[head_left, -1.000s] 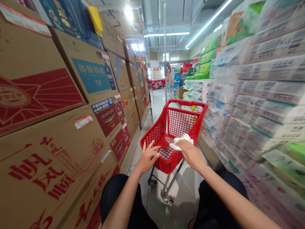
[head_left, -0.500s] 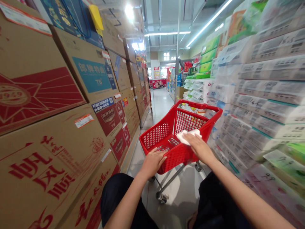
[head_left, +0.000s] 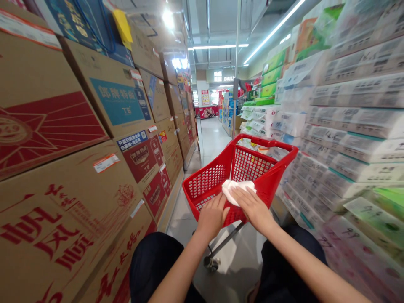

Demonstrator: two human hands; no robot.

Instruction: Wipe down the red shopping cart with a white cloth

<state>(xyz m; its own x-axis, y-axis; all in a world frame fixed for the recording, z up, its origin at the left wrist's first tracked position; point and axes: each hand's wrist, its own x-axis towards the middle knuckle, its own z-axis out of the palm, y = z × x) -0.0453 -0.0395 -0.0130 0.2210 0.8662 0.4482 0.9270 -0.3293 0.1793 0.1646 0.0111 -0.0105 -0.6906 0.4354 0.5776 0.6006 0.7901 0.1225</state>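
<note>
Cardboard cartons [head_left: 63,176] printed in red and blue are stacked high down the left side of a supermarket aisle, with small price labels stuck to their faces. Pale grey floor [head_left: 217,139] runs between the stacks toward a bright far end, under strip lights [head_left: 271,31] on the ceiling. Low in the middle, the person's knees in dark trousers [head_left: 151,265] frame both forearms. The left hand [head_left: 213,215] sits on the near rim of a red plastic shopping cart [head_left: 208,181], its fingers bent over the edge in a hold. The cart's basket has mesh walls and stands on a grey frame with a caster wheel [head_left: 211,264] on the floor. A white cloth [head_left: 235,187], crumpled and thin, lies against the basket's near rim just right of the left hand. The right hand [head_left: 252,206] presses on it with fingers stretched out flat, not closed around it. Wrapped tissue packs [head_left: 353,126] in white and green fill the right wall.
</note>
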